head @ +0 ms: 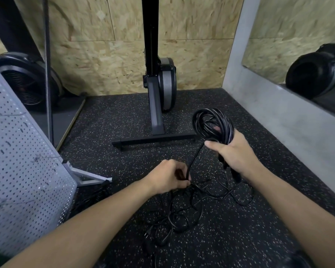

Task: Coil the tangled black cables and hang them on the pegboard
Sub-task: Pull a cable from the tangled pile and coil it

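My right hand (233, 151) grips a bundle of several loops of thick black cable (211, 122), held up above the floor. One strand runs down from the coil to my left hand (169, 177), whose fingers are curled round it. Below both hands a tangle of thinner black cables (184, 211) lies spread on the speckled rubber floor, with a plug (147, 235) at its left end. The grey perforated pegboard (21, 171) leans at the left on a metal foot.
A black upright machine with a T-shaped base (155, 141) stands just beyond my hands. A fan-like black wheel (27, 82) sits at the back left. A grey concrete ledge (290, 117) runs along the right, and chipboard walls close the back.
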The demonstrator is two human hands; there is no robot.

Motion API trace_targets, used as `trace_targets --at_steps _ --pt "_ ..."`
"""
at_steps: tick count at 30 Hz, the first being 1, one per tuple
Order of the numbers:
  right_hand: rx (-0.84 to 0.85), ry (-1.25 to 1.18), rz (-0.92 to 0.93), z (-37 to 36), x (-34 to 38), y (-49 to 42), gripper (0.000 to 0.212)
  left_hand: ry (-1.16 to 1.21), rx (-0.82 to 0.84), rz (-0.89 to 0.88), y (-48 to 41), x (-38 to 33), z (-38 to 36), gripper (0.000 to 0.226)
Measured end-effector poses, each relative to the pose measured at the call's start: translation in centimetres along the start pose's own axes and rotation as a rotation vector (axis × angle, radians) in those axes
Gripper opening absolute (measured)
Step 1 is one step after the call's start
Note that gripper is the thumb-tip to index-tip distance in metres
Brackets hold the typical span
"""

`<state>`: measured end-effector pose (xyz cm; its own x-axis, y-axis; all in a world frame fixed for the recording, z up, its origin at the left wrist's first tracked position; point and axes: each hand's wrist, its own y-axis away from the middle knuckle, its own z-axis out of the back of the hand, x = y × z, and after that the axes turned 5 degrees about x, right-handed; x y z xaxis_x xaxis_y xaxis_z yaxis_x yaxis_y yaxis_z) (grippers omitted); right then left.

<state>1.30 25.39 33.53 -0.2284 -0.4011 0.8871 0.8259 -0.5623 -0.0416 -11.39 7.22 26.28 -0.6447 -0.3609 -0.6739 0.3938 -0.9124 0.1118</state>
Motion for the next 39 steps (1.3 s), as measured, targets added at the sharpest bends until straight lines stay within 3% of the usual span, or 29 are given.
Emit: trace_targets --at_steps 5,9,14,18,19,20,23,24,25,27,28,29,32,34,37,39 --pt "-0.050 -0.018 -0.006 0.5 -0.4 -0.1 0.038 -0.097 -0.077 -0.012 0.0 0.6 -0.6 0.022" --pt "-0.035 0.009 -0.047 1.4 -1.4 -0.5 0.036 -0.018 -0.216 -0.025 0.3 0.9 0.7 0.009" --pt "0.012 0.178 -0.082 1.0 -2.9 -0.3 0.045 0.026 -0.164 0.014 1.2 0.6 2.8 0.006" --pt "-0.007 0.156 -0.071 1.1 -2.5 -0.6 0.047 0.177 -0.484 -0.059 1.8 -2.1 5.5 0.011" --pt "-0.014 0.158 -0.069 1.1 -2.3 -0.7 0.047 0.109 -0.477 -0.060 1.7 -2.3 5.8 0.013" --pt "-0.002 0.172 -0.070 1.1 -2.3 -0.8 0.047 0.001 -0.359 -0.025 1.7 -2.4 5.6 0.015" --pt "0.148 0.338 -0.129 0.2 -2.9 -0.5 0.053 -0.301 0.218 0.218 1.4 -1.3 3.2 0.022" --pt "0.203 0.392 -0.157 -0.3 -3.2 -0.3 0.053 -0.325 0.222 0.219 1.3 -0.9 3.1 0.020" --pt "0.228 0.411 -0.170 -0.7 -3.3 -0.3 0.051 -0.310 0.098 0.181 1.1 -0.7 3.8 0.017" --pt "0.181 0.351 -0.161 -0.5 -3.1 -0.3 0.048 -0.148 -0.356 0.025 0.9 -0.5 5.6 0.012" --pt "0.128 0.311 -0.147 -0.2 -2.9 -0.3 0.048 -0.074 -0.478 -0.020 0.8 -0.2 5.9 0.013" --pt "0.084 0.290 -0.138 0.2 -2.7 -0.4 0.049 -0.059 -0.418 -0.027 0.9 -0.1 5.9 0.013" --pt "0.123 0.366 -0.172 0.6 -2.4 -0.4 0.052 -0.294 0.147 0.095 0.5 1.4 2.7 0.009" --pt "0.214 0.444 -0.210 0.0 -2.6 -0.3 0.052 -0.325 0.035 0.109 0.1 2.4 3.4 0.012" --pt "0.142 0.368 -0.187 0.5 -2.4 -0.5 0.050 -0.257 -0.280 0.078 0.2 2.7 5.7 0.011" --pt "0.049 0.307 -0.150 1.2 -1.9 -0.4 0.049 -0.289 -0.237 0.079 0.4 2.7 5.4 0.012"
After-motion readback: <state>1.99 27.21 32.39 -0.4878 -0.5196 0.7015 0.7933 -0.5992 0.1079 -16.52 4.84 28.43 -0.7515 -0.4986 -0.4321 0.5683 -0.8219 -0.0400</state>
